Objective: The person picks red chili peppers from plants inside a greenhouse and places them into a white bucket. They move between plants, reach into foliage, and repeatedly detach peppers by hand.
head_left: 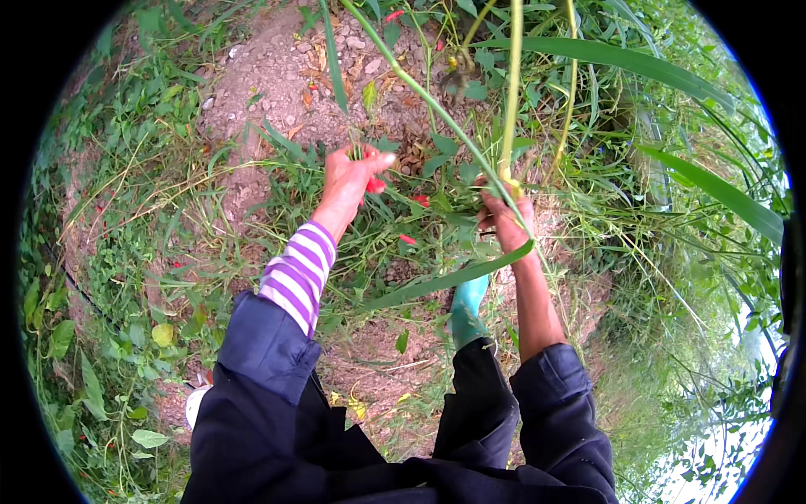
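My left hand [344, 181] is closed around several small red chili peppers [374, 185], which show between and below its fingers. Low green pepper plants [445, 172] grow in front of me, between my two hands. Among their leaves my right hand [506, 223] is closed, its fingertips partly hidden by foliage and by a thick green grass stalk [457, 126] crossing over it. What those fingers grip, if anything, I cannot make out. A red chili pepper [407, 239] and another red one [421, 200] show in the greenery between the hands.
Tall yellowish stalks [512, 92] rise beside my right hand, and a long grass blade [457, 280] arches below it. Dry, stony soil [273, 71] lies ahead. My teal boot [468, 307] stands among the plants. Part of a white object [195, 405] shows at lower left.
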`<move>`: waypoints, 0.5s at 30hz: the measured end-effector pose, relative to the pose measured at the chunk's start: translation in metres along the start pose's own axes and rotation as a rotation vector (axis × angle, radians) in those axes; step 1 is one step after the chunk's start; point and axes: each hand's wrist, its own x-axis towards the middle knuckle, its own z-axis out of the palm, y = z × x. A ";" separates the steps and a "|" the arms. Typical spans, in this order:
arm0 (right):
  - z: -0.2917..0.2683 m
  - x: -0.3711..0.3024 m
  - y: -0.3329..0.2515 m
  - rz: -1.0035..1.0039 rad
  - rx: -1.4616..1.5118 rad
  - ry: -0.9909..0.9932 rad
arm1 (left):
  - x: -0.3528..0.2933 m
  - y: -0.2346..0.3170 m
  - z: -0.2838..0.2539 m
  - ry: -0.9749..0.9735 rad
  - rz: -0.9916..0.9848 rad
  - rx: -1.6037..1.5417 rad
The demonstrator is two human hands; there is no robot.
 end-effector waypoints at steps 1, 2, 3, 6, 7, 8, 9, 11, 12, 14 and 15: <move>-0.008 -0.001 -0.004 0.002 0.057 -0.004 | -0.002 -0.004 0.000 -0.026 0.007 0.105; -0.016 -0.005 -0.007 0.003 0.106 0.013 | -0.003 -0.007 0.003 -0.023 0.026 0.308; -0.021 -0.007 -0.009 -0.002 0.160 0.024 | -0.001 -0.010 0.008 -0.021 0.100 0.394; -0.031 -0.016 -0.014 -0.031 0.213 0.012 | 0.009 -0.011 0.033 -0.020 0.302 0.635; -0.032 -0.018 -0.015 -0.025 0.248 0.005 | 0.014 -0.016 0.041 -0.097 0.268 0.610; -0.032 -0.019 -0.015 -0.019 0.282 -0.002 | 0.020 -0.023 0.048 -0.173 0.233 0.584; -0.032 -0.019 -0.016 -0.014 0.316 -0.012 | 0.024 -0.030 0.053 -0.248 0.199 0.558; -0.037 -0.019 -0.014 -0.023 0.365 -0.005 | 0.022 -0.036 0.063 -0.495 0.017 0.413; -0.040 -0.018 -0.013 -0.014 0.372 -0.005 | 0.020 -0.039 0.064 -0.553 -0.060 0.443; -0.046 -0.017 -0.010 -0.001 0.376 0.004 | 0.015 -0.038 0.063 -0.638 -0.154 0.480; -0.049 -0.018 -0.008 0.006 0.370 0.013 | 0.015 -0.044 0.059 -0.659 -0.170 0.484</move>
